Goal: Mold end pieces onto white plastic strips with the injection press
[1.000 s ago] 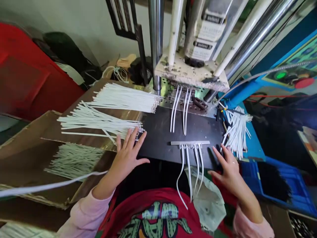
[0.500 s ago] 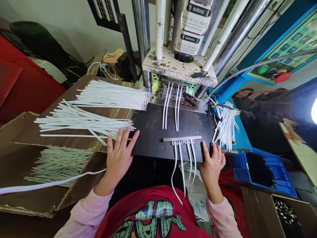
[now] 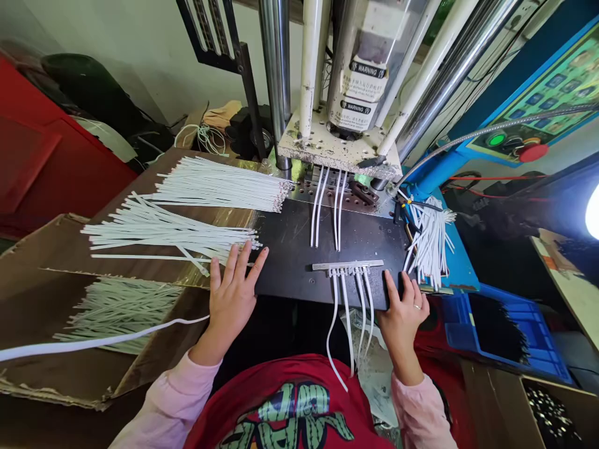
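My left hand (image 3: 233, 296) lies with fingers spread at the left front of the black plate (image 3: 285, 249), its fingertips beside a pile of white cords (image 3: 173, 231). At the plate's front right corner rests my right hand (image 3: 403, 308), fingers apart and holding nothing. Between my hands, a metal bar (image 3: 349, 266) sits near the front edge, with several white cords (image 3: 347, 312) hanging from it. More white cords (image 3: 337, 212) run out from under the press's upper plate (image 3: 341, 153), which hides their far ends.
A second pile of white cords (image 3: 224, 184) lies behind the first. Cardboard box (image 3: 28, 312) at left holds more cords. White bundle (image 3: 433, 243) hangs at right, near a blue crate (image 3: 538, 340). The control panel (image 3: 538, 106) has a red button.
The press's upper plate has come down over the far ends of the cords. The view has shifted slightly. Both hands stay in place on the black plate.
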`<move>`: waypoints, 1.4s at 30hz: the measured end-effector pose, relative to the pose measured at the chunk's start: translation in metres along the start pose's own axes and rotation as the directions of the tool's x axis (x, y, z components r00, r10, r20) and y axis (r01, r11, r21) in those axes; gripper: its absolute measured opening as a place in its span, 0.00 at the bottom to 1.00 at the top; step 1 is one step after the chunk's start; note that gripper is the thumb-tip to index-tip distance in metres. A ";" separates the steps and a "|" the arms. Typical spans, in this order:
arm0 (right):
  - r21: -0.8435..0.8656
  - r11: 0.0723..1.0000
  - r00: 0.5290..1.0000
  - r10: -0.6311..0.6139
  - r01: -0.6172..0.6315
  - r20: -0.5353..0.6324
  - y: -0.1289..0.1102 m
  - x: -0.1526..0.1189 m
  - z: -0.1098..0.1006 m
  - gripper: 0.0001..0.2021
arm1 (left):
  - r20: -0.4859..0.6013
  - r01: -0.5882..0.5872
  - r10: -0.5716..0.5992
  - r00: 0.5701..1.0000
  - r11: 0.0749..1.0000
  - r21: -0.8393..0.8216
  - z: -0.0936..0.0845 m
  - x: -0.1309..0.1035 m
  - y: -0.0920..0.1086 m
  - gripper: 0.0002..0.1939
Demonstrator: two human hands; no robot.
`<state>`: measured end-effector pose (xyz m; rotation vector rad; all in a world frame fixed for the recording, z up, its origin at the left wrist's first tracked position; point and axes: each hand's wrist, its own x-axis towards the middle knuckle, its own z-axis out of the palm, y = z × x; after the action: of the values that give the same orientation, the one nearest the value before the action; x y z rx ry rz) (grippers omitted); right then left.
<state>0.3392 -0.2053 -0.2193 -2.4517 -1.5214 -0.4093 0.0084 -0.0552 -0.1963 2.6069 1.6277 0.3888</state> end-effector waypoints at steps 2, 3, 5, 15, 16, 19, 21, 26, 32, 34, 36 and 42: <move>0.068 0.997 0.995 -0.051 0.046 0.080 0.009 0.001 -0.010 0.38 | 0.021 -0.024 0.024 0.999 0.999 -0.027 -0.005 -0.002 0.000 0.47; 0.135 0.988 0.988 -0.090 0.073 0.127 0.014 0.002 -0.018 0.39 | 0.026 -0.042 0.043 0.999 0.998 -0.051 -0.007 -0.004 0.002 0.46; 0.321 0.942 0.964 -0.174 0.103 0.201 0.024 0.005 -0.037 0.38 | 0.033 -0.112 0.116 0.993 0.988 -0.111 -0.010 -0.004 0.009 0.43; 0.422 0.863 0.956 -0.290 0.278 -0.036 -0.066 0.047 -0.041 0.12 | -0.027 -0.212 0.217 0.976 0.912 -0.350 0.019 0.051 0.086 0.07; 0.378 0.868 0.944 -0.327 0.322 -0.051 -0.079 0.050 -0.038 0.11 | -0.031 -0.223 0.228 0.973 0.898 -0.379 0.020 0.053 0.088 0.07; 0.324 0.853 0.909 -0.410 0.410 -0.072 -0.106 0.056 -0.040 0.06 | -0.102 -0.272 0.260 0.960 0.790 -0.549 0.017 0.049 0.086 0.09; 0.375 0.810 0.887 -0.454 0.450 -0.083 -0.112 0.061 -0.046 0.04 | -0.156 -0.282 0.243 0.957 0.672 -0.685 0.011 0.044 0.081 0.10; 0.834 0.546 0.989 -0.149 0.084 -0.002 -0.084 0.086 -0.051 0.12 | 0.020 -0.006 0.056 0.998 0.434 -0.901 0.000 0.040 0.069 0.09; 0.960 0.132 0.912 0.366 -0.247 0.185 -0.009 0.094 -0.053 0.15 | 0.326 0.327 -0.112 0.939 -0.010 -0.945 -0.004 0.041 0.062 0.16; 0.943 0.113 0.906 0.333 -0.313 0.261 0.016 0.077 -0.065 0.16 | 0.376 0.369 -0.147 0.915 -0.075 -0.926 -0.007 0.043 0.061 0.17; 0.873 0.167 0.888 0.137 -0.458 0.439 0.040 0.055 -0.079 0.16 | 0.407 0.392 -0.164 0.899 -0.114 -0.913 -0.010 0.046 0.060 0.18; 0.689 0.637 0.800 -0.183 -0.346 0.571 0.080 0.030 -0.091 0.17 | 0.435 0.410 -0.153 0.887 -0.174 -0.896 -0.012 0.054 0.055 0.21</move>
<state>0.4130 -0.2457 -0.1270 -1.9428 -1.3171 0.9785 0.0762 -0.0332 -0.1652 0.9216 0.9480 0.8603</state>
